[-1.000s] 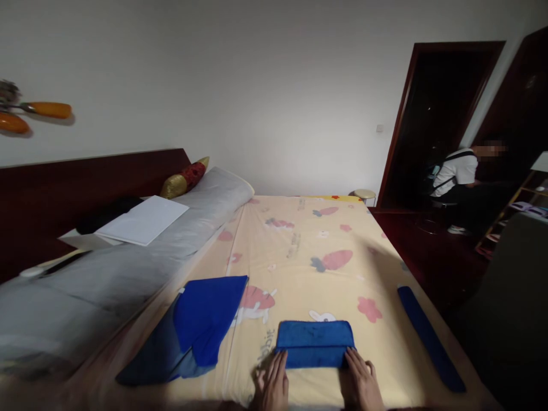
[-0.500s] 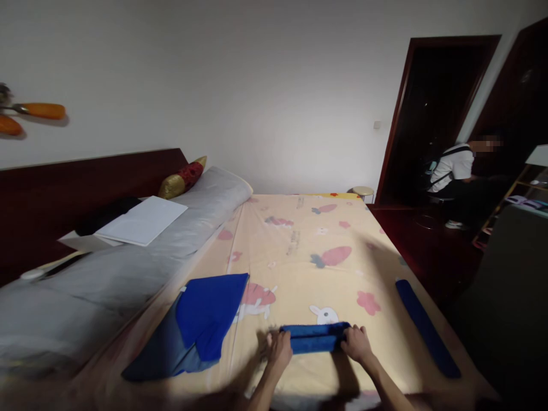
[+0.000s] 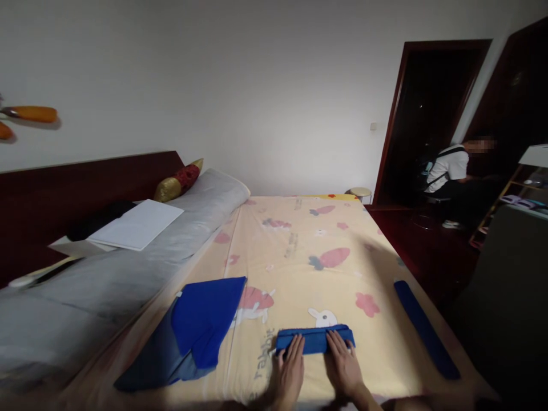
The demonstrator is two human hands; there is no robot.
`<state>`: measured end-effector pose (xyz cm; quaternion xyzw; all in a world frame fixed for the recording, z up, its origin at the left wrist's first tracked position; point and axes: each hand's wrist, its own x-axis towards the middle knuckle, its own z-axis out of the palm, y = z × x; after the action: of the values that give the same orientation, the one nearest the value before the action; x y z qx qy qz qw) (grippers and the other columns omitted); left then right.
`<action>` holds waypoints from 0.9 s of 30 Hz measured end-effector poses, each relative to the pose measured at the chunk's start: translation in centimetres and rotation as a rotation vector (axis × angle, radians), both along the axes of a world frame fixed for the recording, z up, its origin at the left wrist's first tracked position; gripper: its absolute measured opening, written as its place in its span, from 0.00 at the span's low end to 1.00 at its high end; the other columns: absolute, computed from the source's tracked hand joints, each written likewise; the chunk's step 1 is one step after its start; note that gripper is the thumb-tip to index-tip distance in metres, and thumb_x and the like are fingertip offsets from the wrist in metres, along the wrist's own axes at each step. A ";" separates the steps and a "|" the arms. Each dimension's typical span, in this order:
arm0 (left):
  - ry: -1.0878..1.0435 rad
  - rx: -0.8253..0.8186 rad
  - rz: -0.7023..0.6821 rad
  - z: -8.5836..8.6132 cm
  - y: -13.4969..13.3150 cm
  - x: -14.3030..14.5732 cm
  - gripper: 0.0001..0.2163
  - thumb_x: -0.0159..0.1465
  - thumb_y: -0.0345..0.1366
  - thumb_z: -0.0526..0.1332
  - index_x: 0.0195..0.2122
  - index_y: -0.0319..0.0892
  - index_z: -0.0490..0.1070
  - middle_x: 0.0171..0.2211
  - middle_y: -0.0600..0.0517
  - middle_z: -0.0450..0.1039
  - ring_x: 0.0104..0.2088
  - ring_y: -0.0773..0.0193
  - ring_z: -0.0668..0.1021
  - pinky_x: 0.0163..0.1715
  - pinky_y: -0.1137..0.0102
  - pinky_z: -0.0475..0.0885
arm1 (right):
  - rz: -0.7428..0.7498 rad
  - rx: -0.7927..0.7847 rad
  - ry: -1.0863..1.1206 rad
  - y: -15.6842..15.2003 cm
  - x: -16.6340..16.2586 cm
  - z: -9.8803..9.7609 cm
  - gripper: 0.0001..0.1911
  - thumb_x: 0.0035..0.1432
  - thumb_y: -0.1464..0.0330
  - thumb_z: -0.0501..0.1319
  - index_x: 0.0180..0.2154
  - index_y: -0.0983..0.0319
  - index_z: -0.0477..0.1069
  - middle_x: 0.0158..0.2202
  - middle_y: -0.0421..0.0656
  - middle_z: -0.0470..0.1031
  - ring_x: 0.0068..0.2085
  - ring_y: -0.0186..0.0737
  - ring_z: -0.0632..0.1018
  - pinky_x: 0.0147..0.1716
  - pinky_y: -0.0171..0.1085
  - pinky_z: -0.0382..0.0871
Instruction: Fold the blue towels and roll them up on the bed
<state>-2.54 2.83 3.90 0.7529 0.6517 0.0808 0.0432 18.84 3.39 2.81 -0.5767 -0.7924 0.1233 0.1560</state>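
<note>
A blue cloth, folded into a narrow strip, lies on the patterned bed sheet. My left hand rests flat on its left part, fingers stretched forward. On its right part lies my right hand, fingers also extended and pressing down on the fabric. To the left, a larger blue cloth is spread out, partly folded over, with its lower left side greyish. Along the right side of the bed lies a long narrow folded blue cloth.
A grey rolled bedding runs along the left, with a white board and a red-gold pillow on it. Behind stands a dark headboard. A round stool is at the far end; a seated person is at right.
My hands have gone from gripping the strip's two ends to lying flat on top of it, closer together. The upper and lower edges of the strip now sit closer.
</note>
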 end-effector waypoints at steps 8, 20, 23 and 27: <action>0.066 0.101 0.111 -0.5 -1.4 -4.4 0.30 0.61 0.26 0.45 0.63 0.58 0.49 0.64 0.57 0.58 0.64 0.58 0.62 0.62 0.49 0.50 | -0.137 -0.047 -0.040 -0.8 2.8 -0.2 0.31 0.59 0.72 0.44 0.64 0.52 0.51 0.66 0.39 0.54 0.65 0.44 0.58 0.61 0.53 0.50; -0.001 -0.124 0.076 3.6 3.9 -3.5 0.22 0.58 0.26 0.50 0.52 0.46 0.70 0.54 0.48 0.73 0.59 0.57 0.69 0.61 0.54 0.53 | -0.071 -0.079 -0.065 4.3 2.0 4.9 0.25 0.50 0.77 0.50 0.48 0.61 0.72 0.49 0.49 0.76 0.50 0.47 0.74 0.56 0.49 0.53; -0.011 -0.128 0.037 3.0 3.7 -1.5 0.25 0.59 0.25 0.46 0.56 0.47 0.67 0.58 0.48 0.70 0.61 0.59 0.66 0.62 0.54 0.53 | -0.033 -0.079 -0.050 3.7 -0.2 4.2 0.30 0.55 0.78 0.45 0.58 0.59 0.64 0.58 0.46 0.69 0.58 0.44 0.69 0.59 0.47 0.51; -0.030 -0.128 -0.039 2.1 4.0 2.0 0.30 0.58 0.25 0.45 0.63 0.48 0.57 0.65 0.53 0.60 0.65 0.62 0.59 0.65 0.59 0.51 | 0.033 -0.072 -0.025 3.5 -3.6 3.4 0.30 0.58 0.72 0.47 0.63 0.57 0.55 0.65 0.39 0.57 0.66 0.41 0.57 0.63 0.43 0.47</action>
<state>-0.57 6.86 6.03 0.7599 0.6400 0.0494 0.1025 15.27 6.90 6.18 -0.5702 -0.7988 0.1469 0.1231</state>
